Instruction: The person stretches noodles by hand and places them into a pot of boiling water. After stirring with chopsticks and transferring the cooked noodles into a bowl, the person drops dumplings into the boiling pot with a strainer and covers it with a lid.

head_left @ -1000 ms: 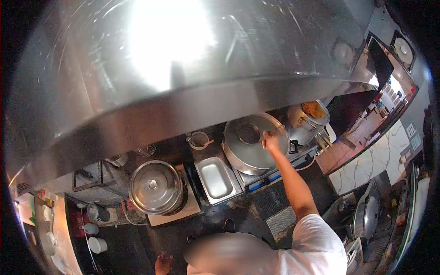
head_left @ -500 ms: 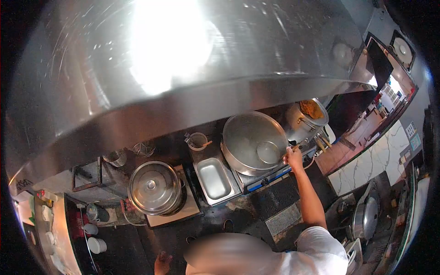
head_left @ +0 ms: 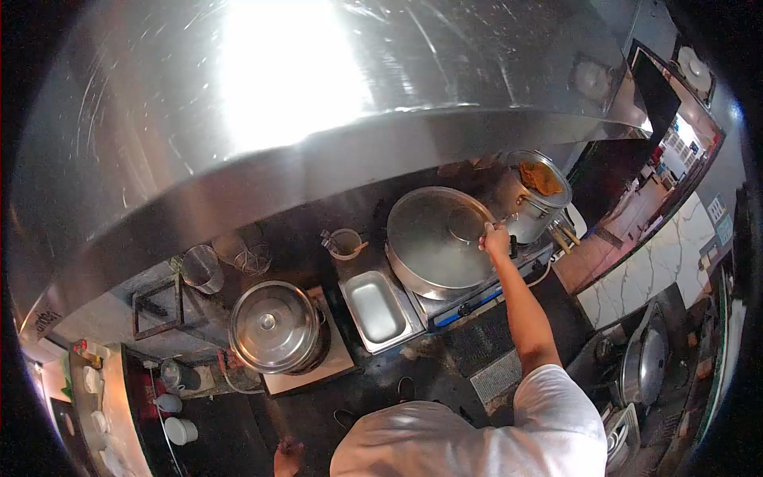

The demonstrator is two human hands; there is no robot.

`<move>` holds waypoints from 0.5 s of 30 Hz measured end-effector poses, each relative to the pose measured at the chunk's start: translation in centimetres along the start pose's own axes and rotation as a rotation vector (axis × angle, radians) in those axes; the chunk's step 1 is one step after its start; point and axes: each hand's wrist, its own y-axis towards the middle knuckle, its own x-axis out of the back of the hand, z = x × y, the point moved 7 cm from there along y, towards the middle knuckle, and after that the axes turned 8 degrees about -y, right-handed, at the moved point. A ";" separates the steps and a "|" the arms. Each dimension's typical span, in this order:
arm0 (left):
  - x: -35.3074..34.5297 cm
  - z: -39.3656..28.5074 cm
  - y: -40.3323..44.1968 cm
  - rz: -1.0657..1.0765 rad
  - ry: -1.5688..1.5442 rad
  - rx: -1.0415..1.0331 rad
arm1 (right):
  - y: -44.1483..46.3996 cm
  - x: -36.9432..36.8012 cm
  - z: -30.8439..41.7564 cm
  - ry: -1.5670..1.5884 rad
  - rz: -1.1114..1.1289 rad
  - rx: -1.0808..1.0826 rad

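One stainless-steel range hood (head_left: pixel 445 79), overhanging the cooking line. One wide open stockpot (head_left: pixel 412 285), standing below it, holding cloudy liquid (head_left: pixel 437 256). One lidded pot (head_left: pixel 274 330), standing to the left. One rectangular steel pan (head_left: pixel 373 308), lying between the two pots. One round-headed skimmer (head_left: pixel 463 226), its head showing within the stockpot's right rim. Right hand (head_left: pixel 494 239): I am grasping the skimmer's handle at that rim. Left hand (head_left: pixel 288 456): hanging low, well apart from the pots; clenched or released, I cannot tell.
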 end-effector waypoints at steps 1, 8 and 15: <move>0.0 0.5 -0.4 0.010 -0.051 0.101 | -0.4 -0.6 0.4 0.002 0.025 0.032; -1.6 9.4 -0.2 -0.057 0.606 -0.462 | -3.8 -2.6 -0.4 0.024 0.156 0.036; -0.1 -1.6 -0.9 0.017 0.171 0.011 | -8.0 0.6 -0.9 0.054 0.239 0.028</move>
